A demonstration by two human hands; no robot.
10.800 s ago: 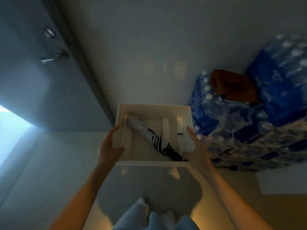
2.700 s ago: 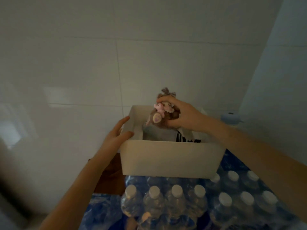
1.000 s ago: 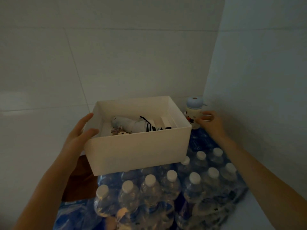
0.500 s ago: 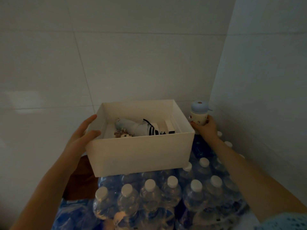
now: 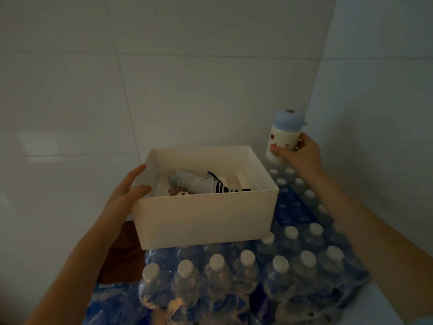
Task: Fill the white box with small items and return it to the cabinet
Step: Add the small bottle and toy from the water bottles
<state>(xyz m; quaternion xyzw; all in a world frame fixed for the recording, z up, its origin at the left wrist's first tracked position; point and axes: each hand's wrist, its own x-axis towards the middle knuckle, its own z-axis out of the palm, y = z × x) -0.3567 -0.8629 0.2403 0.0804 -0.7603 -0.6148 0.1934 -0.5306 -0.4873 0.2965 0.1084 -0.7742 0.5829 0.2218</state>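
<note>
The white box [image 5: 206,216] rests on top of wrapped packs of water bottles. My left hand [image 5: 127,192] grips its left wall, thumb over the rim. Inside lie a folded grey umbrella with black stripes [image 5: 199,182], a small plush toy [image 5: 180,192] and white flat pieces [image 5: 243,181]. To the right of the box, my right hand [image 5: 298,153] holds a small cream bottle with a light blue cap [image 5: 284,134], lifted above the packs near the wall corner.
Shrink-wrapped packs of water bottles [image 5: 234,273] fill the lower part of the view. A brown object [image 5: 121,252] sits to the left under the box. White tiled walls [image 5: 164,90] meet in a corner behind the bottle.
My right hand has closed round the small bottle and lifted it off the packs. The plush toy went into the box earlier. The left hand stays on the box wall.
</note>
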